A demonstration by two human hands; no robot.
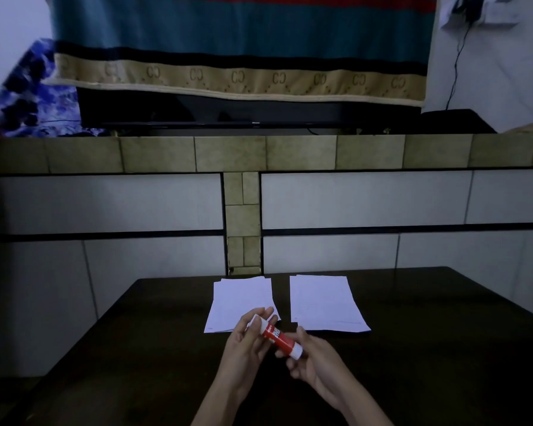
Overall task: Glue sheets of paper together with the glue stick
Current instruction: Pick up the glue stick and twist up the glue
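A broad striped blanket (243,41), teal with a tan patterned border, hangs across the back above a ledge faced in square beige tiles (228,153); below it the wall is smooth pale panels split by dark lines. Nearer lies a dark, flat table (428,348) with a dull sheen. Two stacks of thin white rectangular paper rest on its far part, well apart from each other: the left stack (237,299) slightly fanned at its edges, the right stack (323,302) neater. Both hands are raised over the table in front of the left stack. The right hand (314,361) curls its fingers round the lower, white-based end of the glue stick (279,338), a short smooth cylinder with a red label, tilted up to the left. The left hand (250,336) pinches the white cap end between thumb and fingertips, other fingers loosely extended.
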